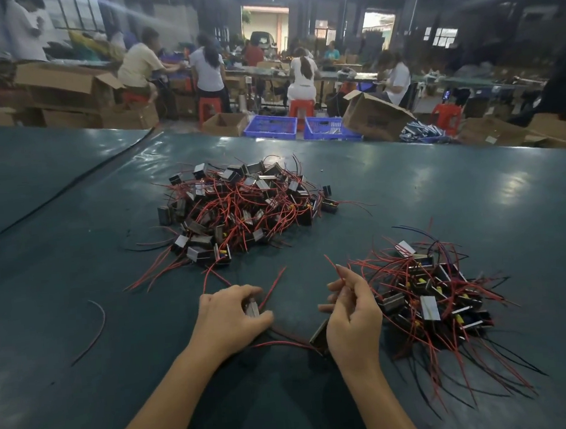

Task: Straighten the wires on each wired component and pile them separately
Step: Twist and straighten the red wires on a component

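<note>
Two heaps on the dark green desk point(68, 205)?
— Yes. The tangled heap of small black metal-framed components with red wires point(240, 211) lies farther back; a second such heap point(429, 300) sits just right of the right hand point(352, 314).
— And the hands?
— The left hand point(229, 318) grips one silver-faced component point(252, 309); the right hand pinches a red wire point(332, 264), fingers curled.

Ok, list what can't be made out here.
Head view: left hand covers most of its gripped component.
Head view: right hand, pinching a red wire, hides part of the dark component below it.
Head view: far pile wires too tangled to trace.
Head view: white labels in near pile too small to read.
</note>
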The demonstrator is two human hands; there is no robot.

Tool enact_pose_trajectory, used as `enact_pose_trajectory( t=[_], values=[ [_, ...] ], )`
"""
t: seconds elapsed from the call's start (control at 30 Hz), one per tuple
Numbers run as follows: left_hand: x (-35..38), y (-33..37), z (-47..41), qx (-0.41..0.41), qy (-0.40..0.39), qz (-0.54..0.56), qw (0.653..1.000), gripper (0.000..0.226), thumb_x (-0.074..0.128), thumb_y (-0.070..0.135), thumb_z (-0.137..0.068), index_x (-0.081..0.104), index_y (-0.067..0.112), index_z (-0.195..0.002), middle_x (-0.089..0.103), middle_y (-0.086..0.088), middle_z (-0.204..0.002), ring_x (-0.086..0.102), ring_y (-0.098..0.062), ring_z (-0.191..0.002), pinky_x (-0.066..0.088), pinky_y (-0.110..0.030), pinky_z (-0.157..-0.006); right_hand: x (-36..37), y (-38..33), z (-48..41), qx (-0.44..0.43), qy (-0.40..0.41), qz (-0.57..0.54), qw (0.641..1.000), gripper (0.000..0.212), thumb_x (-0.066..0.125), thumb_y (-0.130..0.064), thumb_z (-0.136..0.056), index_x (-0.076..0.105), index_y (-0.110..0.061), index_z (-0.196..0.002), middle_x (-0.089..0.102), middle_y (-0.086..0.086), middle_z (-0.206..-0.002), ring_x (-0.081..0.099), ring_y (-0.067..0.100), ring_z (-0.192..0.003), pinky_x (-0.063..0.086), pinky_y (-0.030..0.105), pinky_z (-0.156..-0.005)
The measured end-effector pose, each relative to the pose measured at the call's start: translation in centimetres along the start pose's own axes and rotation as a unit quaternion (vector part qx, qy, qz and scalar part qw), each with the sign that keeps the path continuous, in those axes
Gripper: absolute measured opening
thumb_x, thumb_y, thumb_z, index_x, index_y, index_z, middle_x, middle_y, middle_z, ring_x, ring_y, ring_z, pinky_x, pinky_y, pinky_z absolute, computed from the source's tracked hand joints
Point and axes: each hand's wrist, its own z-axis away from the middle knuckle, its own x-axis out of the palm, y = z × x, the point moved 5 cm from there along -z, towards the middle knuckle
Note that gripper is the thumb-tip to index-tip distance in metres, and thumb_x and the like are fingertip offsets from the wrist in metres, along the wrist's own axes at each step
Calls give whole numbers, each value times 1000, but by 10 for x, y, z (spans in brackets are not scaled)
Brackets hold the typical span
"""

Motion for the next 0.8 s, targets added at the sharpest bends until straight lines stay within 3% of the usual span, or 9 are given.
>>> enact_pose_trajectory(
  t=[0.07,0.13,0.23,0.3,0.37,0.47,0.53,0.7,0.8],
  values=[
    [-2,2,2,-11,-11,-30,999,38,63,42,-79,66,30,-115,64,14,-99,58,-8,-97,37,-28,-96,0,-1,1,-2,-12,5,1000,34,47,5,-96,58,-15,-121,61,-2,-99,63,7,-90,56,21,-74],
    [-4,4,5,-22,-35,-33,999,24,62,36,-77,68,32,-100,63,15,-87,59,-6,-84,49,-28,-82,-1,-2,4,-14,-22,41,999,42,53,9,-92,56,-15,-126,58,-2,-116,57,5,-110,50,16,-90],
    [-8,8,8,-31,-37,-29,998,3,65,31,-78,66,34,-81,62,14,-75,59,-2,-73,54,-30,-70,0,-7,8,-55,-37,107,992,59,50,14,-91,44,-19,-140,36,1,-145,32,-6,-133,32,0,-98],
    [-8,10,9,-28,-29,-35,999,6,67,35,-80,66,33,-85,61,15,-81,58,-3,-77,53,-28,-72,3,-8,10,-57,-70,113,989,68,44,14,-93,30,-30,-143,19,-3,-155,10,-17,-138,27,1,-104],
    [-7,9,8,-40,-31,-26,998,11,69,36,-79,67,34,-90,62,17,-85,60,-4,-82,53,-28,-75,4,-8,10,-58,-99,121,986,70,43,11,-95,22,-34,-144,13,-6,-159,2,-16,-141,23,1,-105],
    [-5,3,8,-57,-46,-12,997,10,68,32,-81,70,34,-90,65,17,-79,62,-4,-78,55,-29,-75,4,-7,8,-53,-154,144,976,70,46,5,-96,20,-34,-147,26,-9,-154,26,4,-141,34,16,-109],
    [-4,1,6,-43,-20,19,999,12,66,26,-85,72,27,-96,66,14,-83,62,-6,-78,55,-30,-77,-1,-4,5,-47,-146,210,966,63,54,-4,-94,33,-26,-149,41,-7,-142,44,14,-128,45,25,-98],
    [-25,-2,3,-8,186,186,965,12,64,10,-90,70,14,-100,66,3,-89,61,-2,-77,45,-6,-67,-17,-4,2,8,-97,356,929,44,69,-37,-86,59,-22,-126,57,-6,-113,56,16,-105,51,33,-76],
    [-47,-10,5,13,313,230,921,13,62,8,-92,65,18,-99,67,-5,-91,63,-9,-76,48,-11,-68,-17,-2,2,33,-95,317,943,29,73,-30,-84,68,-14,-107,61,-5,-96,63,19,-88,52,36,-78]
  ],
)
